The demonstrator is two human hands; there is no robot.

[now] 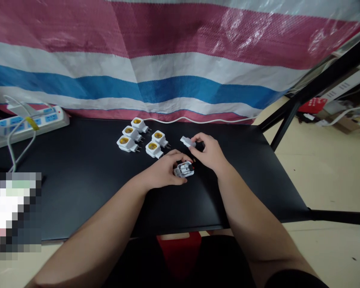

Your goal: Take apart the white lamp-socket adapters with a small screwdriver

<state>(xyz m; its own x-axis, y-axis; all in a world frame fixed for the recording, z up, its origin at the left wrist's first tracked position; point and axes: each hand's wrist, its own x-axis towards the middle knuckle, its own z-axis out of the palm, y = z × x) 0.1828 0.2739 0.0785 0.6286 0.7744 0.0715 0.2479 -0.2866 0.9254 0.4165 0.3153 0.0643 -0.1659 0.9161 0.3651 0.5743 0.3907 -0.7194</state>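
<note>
Bare forearms reach in over a black table. At far left a pixelated object cannot be made out, and beyond it lies a power strip with blue outlets. Toward the middle, five white plug-in sockets with gold-coloured wells sit grouped, prongs pointing right. Just nearer the camera, the left hand grips an opened white housing, thumb below and fingers above, its inner parts exposed. Farther right, the right hand pinches a white piece just above the table, apart from the housing. The step in hand seems to be handling these separate parts; the next move likely calls for a steady left hold and careful alignment.
</note>
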